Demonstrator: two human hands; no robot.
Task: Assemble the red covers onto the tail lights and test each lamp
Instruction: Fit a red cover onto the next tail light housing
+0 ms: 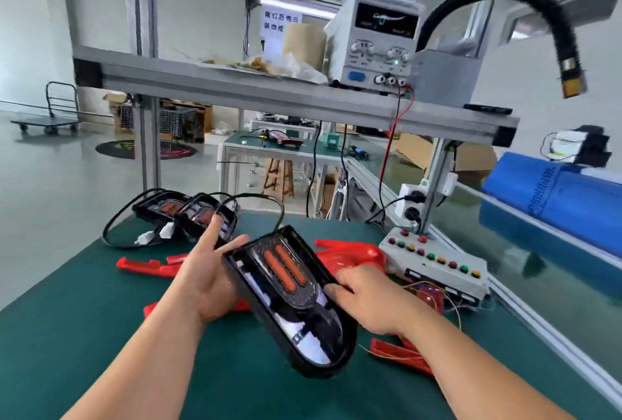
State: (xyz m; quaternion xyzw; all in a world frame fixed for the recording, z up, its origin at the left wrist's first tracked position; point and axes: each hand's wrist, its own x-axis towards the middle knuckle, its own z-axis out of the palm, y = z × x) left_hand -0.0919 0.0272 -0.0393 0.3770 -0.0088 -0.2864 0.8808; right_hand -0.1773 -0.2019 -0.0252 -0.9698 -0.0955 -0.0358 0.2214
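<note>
BENCH, LEFT TO RIGHT: Two black plastic tail lights with orange light strips (pixel 168 207) lie side by side at the far left of the green bench mat (pixel 84 335). Their black cables (pixel 114 227) are looped and their white plugs (pixel 166 230) are loose — neither wears a cover. Red plastic covers (pixel 148 264) lie scattered over the mat: at least four pieces show, but some are hidden beneath the arms, so there is no sure count. The left hand (pixel 208 278) grips the left edge of a third tail light (pixel 292 291), thumb on its rim and index finger stuck out. The right hand (pixel 367 298) curls its fingers over the opposite edge. That lamp is held tilted above the mat and is also bare. To its right stands one grey test box with coloured buttons (pixel 437 264). To judge by these three, fitting has not started — nor testing.
</note>
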